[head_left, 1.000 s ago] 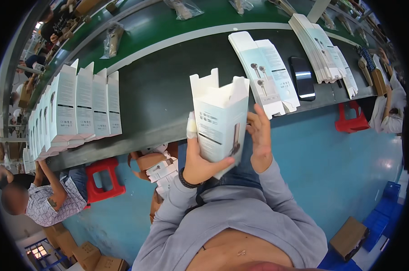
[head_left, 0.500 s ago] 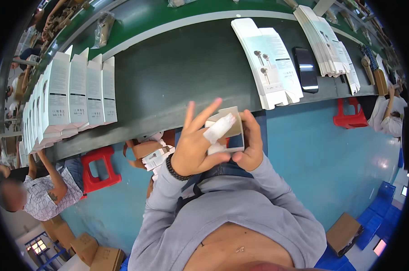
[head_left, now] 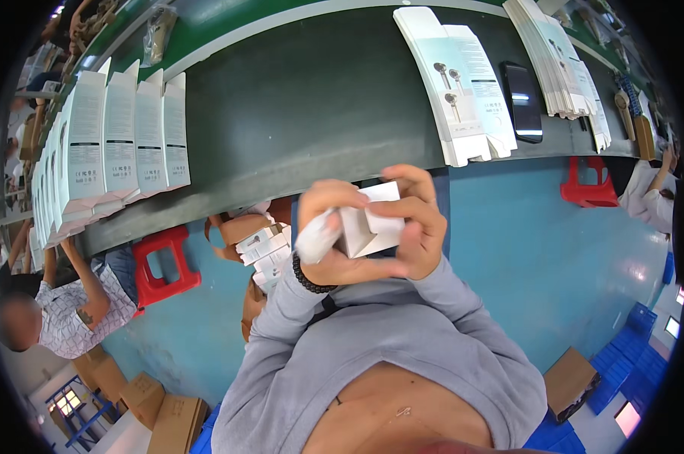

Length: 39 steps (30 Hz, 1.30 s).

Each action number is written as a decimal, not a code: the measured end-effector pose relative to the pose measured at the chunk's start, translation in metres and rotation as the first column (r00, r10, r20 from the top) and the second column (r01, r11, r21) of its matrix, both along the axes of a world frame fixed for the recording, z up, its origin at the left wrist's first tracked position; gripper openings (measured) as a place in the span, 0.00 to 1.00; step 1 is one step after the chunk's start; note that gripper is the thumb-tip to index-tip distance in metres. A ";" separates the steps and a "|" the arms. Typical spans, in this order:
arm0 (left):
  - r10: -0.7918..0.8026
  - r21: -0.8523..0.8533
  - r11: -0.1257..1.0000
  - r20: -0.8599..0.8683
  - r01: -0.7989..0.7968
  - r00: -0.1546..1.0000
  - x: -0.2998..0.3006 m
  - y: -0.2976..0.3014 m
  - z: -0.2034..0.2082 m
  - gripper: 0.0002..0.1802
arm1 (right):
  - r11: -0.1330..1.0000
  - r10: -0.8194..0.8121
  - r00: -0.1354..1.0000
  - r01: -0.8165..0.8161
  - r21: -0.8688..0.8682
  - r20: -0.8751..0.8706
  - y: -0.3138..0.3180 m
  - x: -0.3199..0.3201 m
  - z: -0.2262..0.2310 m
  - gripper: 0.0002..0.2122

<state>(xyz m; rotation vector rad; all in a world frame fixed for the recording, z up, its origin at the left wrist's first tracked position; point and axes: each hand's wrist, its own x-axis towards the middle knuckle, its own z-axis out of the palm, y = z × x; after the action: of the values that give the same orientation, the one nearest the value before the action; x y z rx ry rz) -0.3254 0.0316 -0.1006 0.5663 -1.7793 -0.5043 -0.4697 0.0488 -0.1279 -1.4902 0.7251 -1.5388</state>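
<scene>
A small white carton with its end flaps standing up is held between my two hands, in front of the table's near edge. My left hand grips the carton's left side, its fingers bent over the edge. A white wrapping covers one of that hand's fingers, and a black beaded bracelet circles the wrist. My right hand closes around the right side, with fingers bent over the upper flap. Both thumbs are at the near side. Whether anything is inside the carton cannot be seen.
Folded-up white cartons stand in a row at the table's left. Flat cartons and a black phone lie at the right, with another flat stack beyond. Red stools stand below; a co-worker is at the left.
My left hand has gone from outstretched fingers to bent ones gripping the carton. The carton has turned, and the right hand's fingers now fold over its flap. The view has shifted slightly.
</scene>
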 end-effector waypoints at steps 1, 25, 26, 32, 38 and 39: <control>0.049 -0.035 0.998 0.003 -0.049 0.999 0.001 0.000 0.002 0.64 | 1.000 0.007 1.000 -0.007 0.006 0.004 0.000 0.000 0.008 0.09; 0.230 -0.079 0.971 0.076 -0.224 0.970 0.089 0.026 0.063 0.53 | 0.911 -0.041 0.795 -0.218 -0.349 -0.605 -0.037 0.027 0.078 0.26; 0.293 0.031 0.939 0.446 -0.342 0.846 0.102 0.036 0.092 0.57 | 0.823 -0.142 0.794 -0.237 -0.516 -0.591 -0.042 0.029 0.086 0.25; 0.594 0.096 0.804 -0.117 -0.587 0.796 0.120 0.020 0.056 0.47 | 0.867 -0.462 0.510 0.084 -0.492 -0.726 -0.061 -0.013 0.073 0.28; 0.939 0.428 0.238 0.128 -0.872 0.320 0.125 -0.013 -0.017 0.51 | 0.913 -0.329 -0.049 0.239 -0.331 -0.943 -0.041 -0.099 0.016 0.33; 0.937 0.437 0.241 0.128 -0.867 0.325 0.128 -0.016 -0.024 0.51 | 0.926 -0.273 -0.048 0.259 -0.276 -0.961 -0.034 -0.106 0.015 0.34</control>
<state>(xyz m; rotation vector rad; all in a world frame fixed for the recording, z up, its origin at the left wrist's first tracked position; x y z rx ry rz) -0.1970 0.0158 -0.1250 1.7148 -0.8472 -0.0642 -0.5762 0.0145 -0.1134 -2.5211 1.9515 -0.2957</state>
